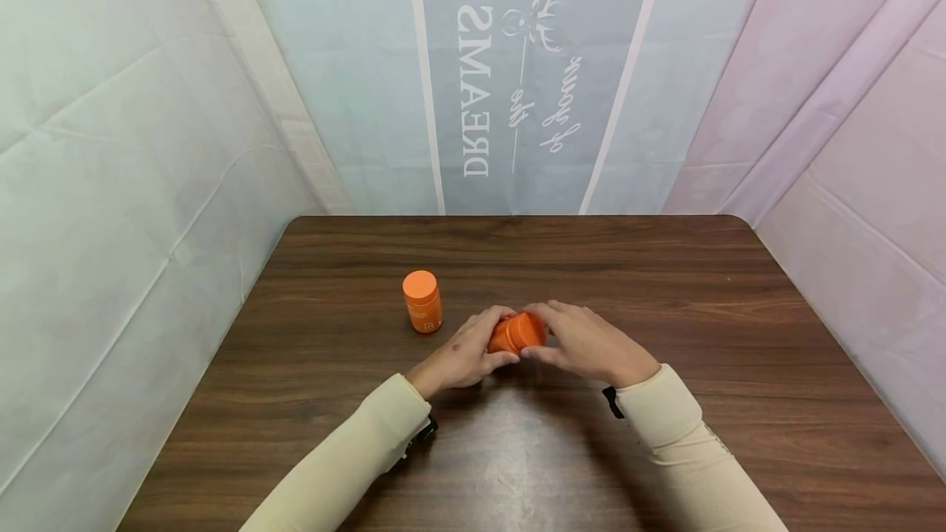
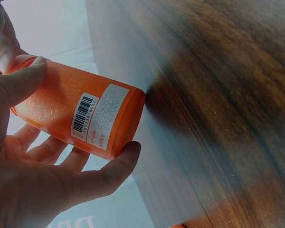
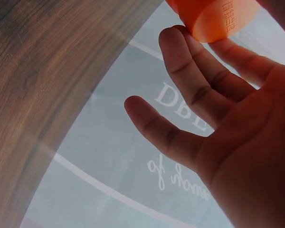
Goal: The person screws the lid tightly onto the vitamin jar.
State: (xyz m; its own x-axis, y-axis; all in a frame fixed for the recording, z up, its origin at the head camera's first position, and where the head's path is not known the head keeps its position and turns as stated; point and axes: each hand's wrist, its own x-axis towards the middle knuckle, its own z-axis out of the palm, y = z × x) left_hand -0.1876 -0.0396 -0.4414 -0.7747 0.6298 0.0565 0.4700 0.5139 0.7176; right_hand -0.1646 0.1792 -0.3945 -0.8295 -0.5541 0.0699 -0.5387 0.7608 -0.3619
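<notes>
Tilted on its side above the table, an orange plastic bottle (image 2: 57, 102) shows a barcode and a white date label in the left wrist view. My left hand (image 1: 464, 353) grips its body, thumb on one side and fingers along the other. Its orange lid (image 1: 531, 329) points right, toward my right hand (image 1: 589, 343), whose thumb and fingertips pinch it. In the right wrist view, embossed characters show on the lid's top, and the little finger stands off from it. A second orange bottle (image 1: 424, 308) stands upright with its lid on, left of my hands.
The dark wood-grain table (image 1: 650, 269) has rounded far corners. Behind it hangs a pale blue-grey cloth (image 1: 539, 179) with mirrored white lettering. More light cloth (image 1: 111, 187) walls in both sides.
</notes>
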